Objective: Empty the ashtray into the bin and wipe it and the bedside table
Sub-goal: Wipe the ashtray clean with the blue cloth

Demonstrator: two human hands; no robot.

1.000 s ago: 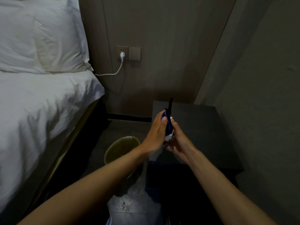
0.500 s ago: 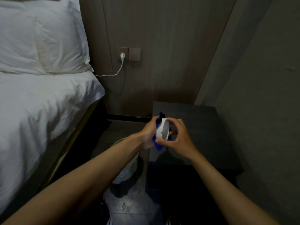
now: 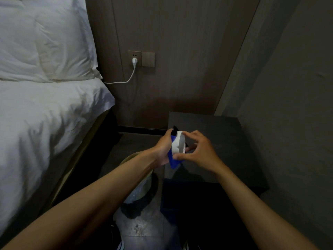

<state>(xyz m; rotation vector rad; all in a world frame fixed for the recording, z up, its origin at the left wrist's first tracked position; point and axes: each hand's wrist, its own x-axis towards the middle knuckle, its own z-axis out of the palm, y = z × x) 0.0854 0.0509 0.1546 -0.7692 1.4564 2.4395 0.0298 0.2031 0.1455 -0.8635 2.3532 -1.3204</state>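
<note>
White ashtray (image 3: 178, 143) on edge in air, above near-left edge of bedside table (image 3: 225, 141). Right hand (image 3: 201, 153) fingers pinch its rim; left hand (image 3: 164, 147) grips blue cloth (image 3: 173, 162) against it. Bin (image 3: 142, 181) below left forearm, narrow floor gap beside bed (image 3: 45, 123).

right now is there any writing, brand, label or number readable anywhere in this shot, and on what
None: no readable text in this view.
Round white ashtray: plain, no mark visible.
Blue cloth: no label showing.
Grey wall socket plate and the blank switch plate beside it: no lettering legible.
White plug: too small to tell.
Dark bedside table and pale round bin: nothing printed visible.
</note>
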